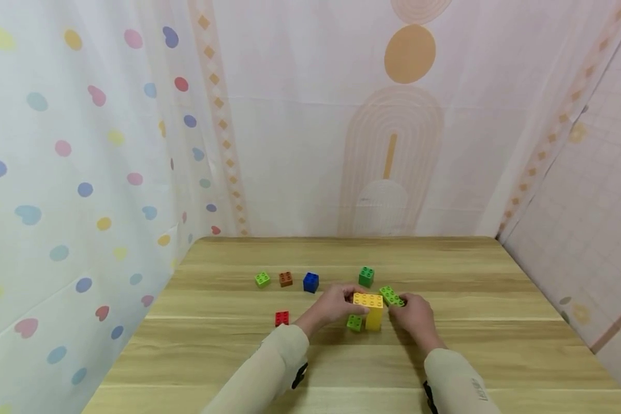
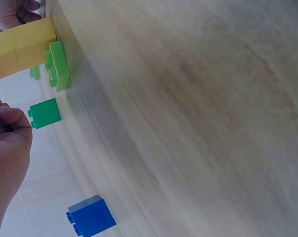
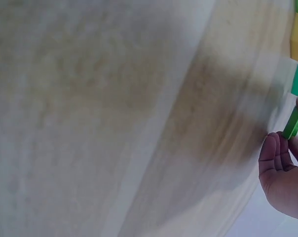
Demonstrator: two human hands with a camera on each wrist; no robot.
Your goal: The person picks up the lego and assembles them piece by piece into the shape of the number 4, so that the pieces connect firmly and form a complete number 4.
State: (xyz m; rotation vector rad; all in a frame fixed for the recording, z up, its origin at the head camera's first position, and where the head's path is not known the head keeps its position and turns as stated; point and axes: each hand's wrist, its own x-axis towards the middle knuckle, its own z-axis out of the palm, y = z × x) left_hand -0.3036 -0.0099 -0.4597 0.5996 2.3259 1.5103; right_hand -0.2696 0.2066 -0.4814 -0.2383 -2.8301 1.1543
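My left hand [image 1: 336, 306] is at the left end of a tall stack of yellow toy building bricks [image 1: 375, 317], thumb in front and fingers behind the top. In the left wrist view the left hand [image 2: 8, 153] has curled fingers, and a seam crosses the yellow stack [image 2: 33, 44]. Beside its foot sits a small lime green brick [image 1: 355, 323]. My right hand [image 1: 416, 316] pinches a long, thin lime green brick [image 1: 390, 295] by its near end, to the right of the stack. The right wrist view shows this lime green brick [image 3: 292, 123] between thumb and fingers.
Behind the hands stand a dark green brick [image 1: 366, 276] and a blue brick [image 1: 311, 282]. Farther left lie a brown brick [image 1: 286, 279], a lime green brick [image 1: 261, 279] and a red brick [image 1: 282, 318]. Patterned curtains [image 1: 300, 144] border the wooden table [image 1: 227, 356].
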